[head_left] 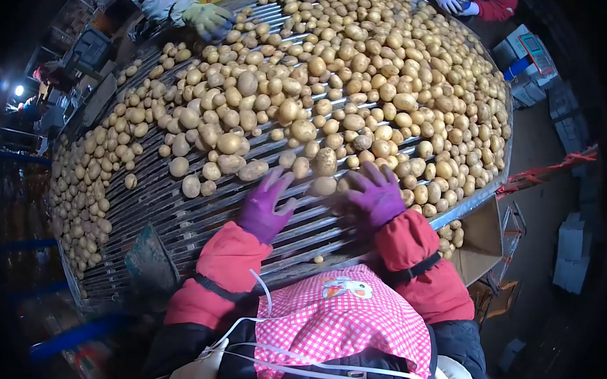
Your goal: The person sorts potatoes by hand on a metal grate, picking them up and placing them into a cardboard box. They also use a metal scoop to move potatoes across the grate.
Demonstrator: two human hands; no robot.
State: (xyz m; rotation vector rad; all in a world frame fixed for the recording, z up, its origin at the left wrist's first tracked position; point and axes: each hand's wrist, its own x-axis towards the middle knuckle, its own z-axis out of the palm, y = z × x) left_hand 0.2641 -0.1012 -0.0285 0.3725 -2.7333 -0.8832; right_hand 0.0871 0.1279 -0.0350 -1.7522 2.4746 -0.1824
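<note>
Many potatoes (pixel 380 73) of mixed sizes lie on a slatted metal rack (pixel 184 217). Both my hands wear purple gloves below red sleeves. My left hand (pixel 267 205) rests over the bare slats with its fingers spread, just below a few potatoes, and holds nothing. To the right, my right hand (pixel 377 195) has its fingers apart at the near edge of the pile, touching or almost touching potatoes. Between the two hands sits a larger potato (pixel 323 186), with a rough, dirt-marked potato (pixel 326 161) right behind it.
At the far side, a co-worker's gloved hand (pixel 209 20) reaches over the rack; another person's gloved hands (pixel 454 0) are at the top right. A dark flat plate (pixel 151 261) stands at the near left. Below the right rim is a cardboard box (pixel 478 240).
</note>
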